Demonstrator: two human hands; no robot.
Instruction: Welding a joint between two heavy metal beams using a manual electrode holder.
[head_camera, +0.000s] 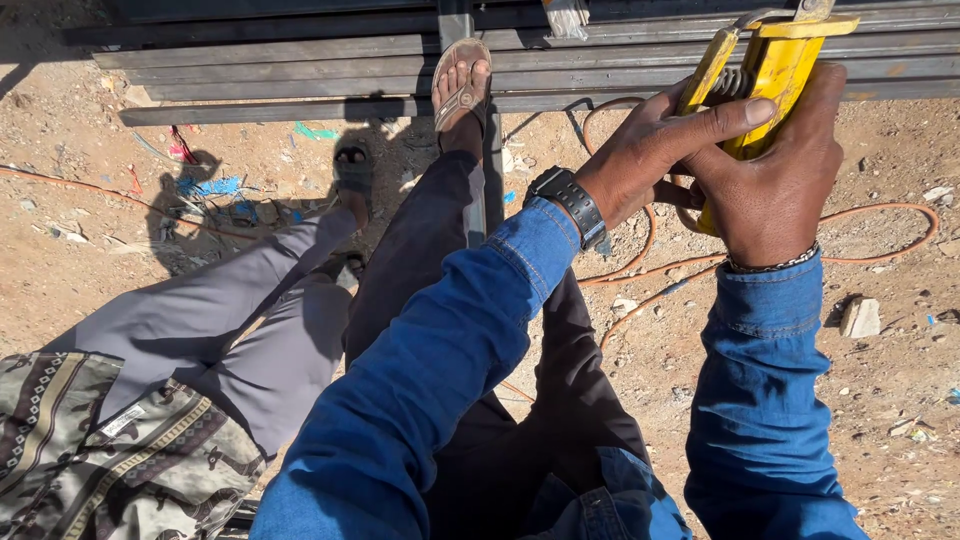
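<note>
Both hands, left grip (655, 150) beside right grip (775, 185), clasp the tool (775, 60) at right; metal bars (300, 60) lie ahead, a cable (880, 215) on the ground below.

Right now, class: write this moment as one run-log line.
left hand: on yellow tool | right hand: grips tool | foot: on steel bars | orange cable: on ground

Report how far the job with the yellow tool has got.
Done: long steel bars lie stacked on the dirt, one foot braced on them. In hand: both the left hand and right hand grip the yellow tool. What remains cannot be judged here.
</note>
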